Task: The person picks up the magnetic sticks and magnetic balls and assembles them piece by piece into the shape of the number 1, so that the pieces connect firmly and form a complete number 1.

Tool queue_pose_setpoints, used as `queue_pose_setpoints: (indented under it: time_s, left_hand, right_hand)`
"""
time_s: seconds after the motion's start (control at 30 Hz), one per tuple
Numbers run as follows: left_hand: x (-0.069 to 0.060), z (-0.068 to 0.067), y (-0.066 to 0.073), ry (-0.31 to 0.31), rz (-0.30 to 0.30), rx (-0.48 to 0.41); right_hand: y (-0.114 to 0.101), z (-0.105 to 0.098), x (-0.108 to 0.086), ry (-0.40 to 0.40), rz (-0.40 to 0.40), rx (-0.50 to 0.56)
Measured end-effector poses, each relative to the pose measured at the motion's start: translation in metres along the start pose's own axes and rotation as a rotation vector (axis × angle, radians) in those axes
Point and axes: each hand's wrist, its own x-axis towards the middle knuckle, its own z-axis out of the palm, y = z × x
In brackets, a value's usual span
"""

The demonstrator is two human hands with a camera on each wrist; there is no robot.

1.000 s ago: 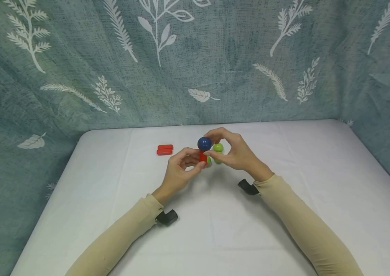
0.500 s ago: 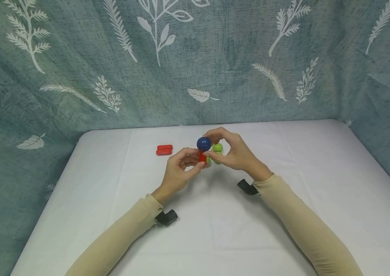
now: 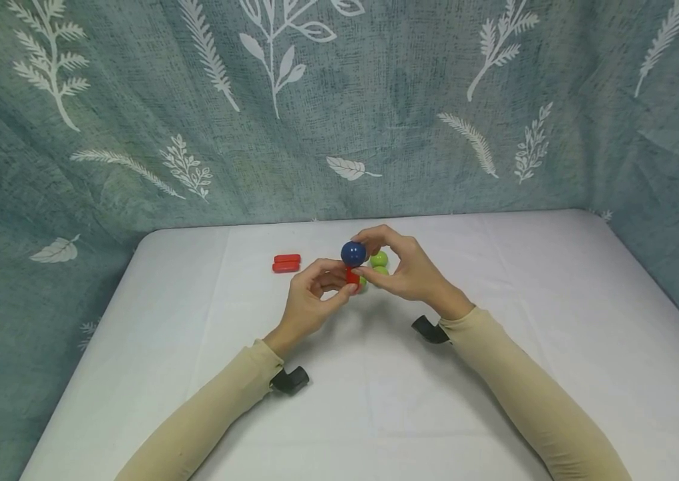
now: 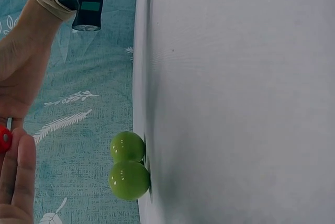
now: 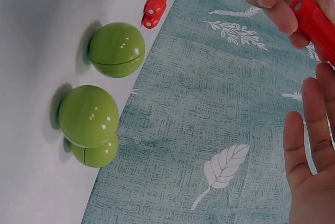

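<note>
In the head view my left hand [image 3: 312, 300] pinches a short red rod [image 3: 352, 276] upright above the table. A glossy blue ball [image 3: 354, 254] sits against the rod's upper end. My right hand [image 3: 405, 270] holds that ball, its fingers behind and its thumb low near the rod. The rod's lower end shows a round metallic spot in the right wrist view, where the blue ball is out of frame. Several green balls [image 5: 88, 115] rest on the table just beyond the hands, partly hidden in the head view.
Two more red rods [image 3: 286, 266] lie side by side on the white-covered table [image 3: 411, 401], left of the hands. A green leaf-patterned curtain [image 3: 399, 153] hangs behind the table. Black wrist cameras [image 3: 290, 380] stick out at both sleeves.
Both hands keep nearly the same place, with the ball and rod still together. The right hand dips very slightly; the table things have not moved.
</note>
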Motion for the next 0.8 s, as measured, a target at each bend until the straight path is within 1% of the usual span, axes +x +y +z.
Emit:
queue_pose_setpoints:
  time_s: [0.23, 0.53, 0.8]
  left_hand:
    - [0.0003, 0.0007, 0.0, 0.0, 0.022, -0.006]
    - [0.0013, 0.0006, -0.0005, -0.001, 0.038, -0.02]
    - [0.0011, 0.0008, 0.0, -0.002, 0.041, -0.014]
  right_hand:
    - [-0.0033, -0.001, 0.0011, 0.003, -0.003, -0.018]
    - [-0.0045, -0.0015, 0.0014, 0.007, -0.001, -0.012]
    - [-0.0036, -0.0004, 0.0007, 0.005, 0.005, -0.006]
